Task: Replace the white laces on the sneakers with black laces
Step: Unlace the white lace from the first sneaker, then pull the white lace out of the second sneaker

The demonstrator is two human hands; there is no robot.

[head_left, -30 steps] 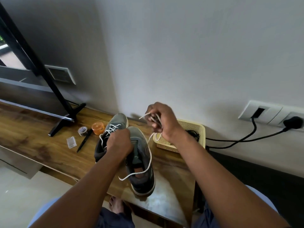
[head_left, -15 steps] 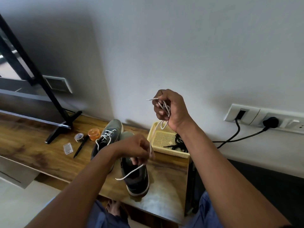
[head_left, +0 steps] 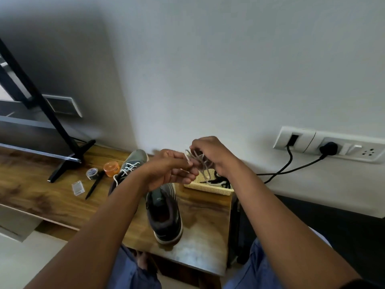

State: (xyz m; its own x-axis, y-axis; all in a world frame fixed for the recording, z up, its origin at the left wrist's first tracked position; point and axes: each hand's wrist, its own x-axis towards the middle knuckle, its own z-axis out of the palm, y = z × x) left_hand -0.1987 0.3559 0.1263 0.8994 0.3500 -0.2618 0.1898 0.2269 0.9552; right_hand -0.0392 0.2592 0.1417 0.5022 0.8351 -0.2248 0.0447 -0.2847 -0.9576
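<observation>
A wooden table [head_left: 52, 201] runs along a white wall, a black stand [head_left: 68, 155] planted at its far left edge. Beside the stand lie a clear plastic piece [head_left: 78, 188], a tape roll [head_left: 92, 173], a black pen [head_left: 94, 185] and an orange tub [head_left: 111, 169]. Next comes the far sneaker [head_left: 133, 163], grey, its white lacing criss-crossed and one loose end trailing down its left side. The near sneaker [head_left: 164, 215], dark with a white sole, stands heel toward the camera with its mouth open and no lace visible on it. Above it, both hands meet over a bunched white lace [head_left: 198, 161], blurred and looped between them: the left hand [head_left: 173, 170] pinches one strand with curled fingers, while the right hand [head_left: 210, 151] has its fingers curled around the loops. Under the right hand sits a cream basket [head_left: 208, 187] holding black laces [head_left: 220, 180]. At far right, a wall socket [head_left: 333, 144] carries two black cables.
</observation>
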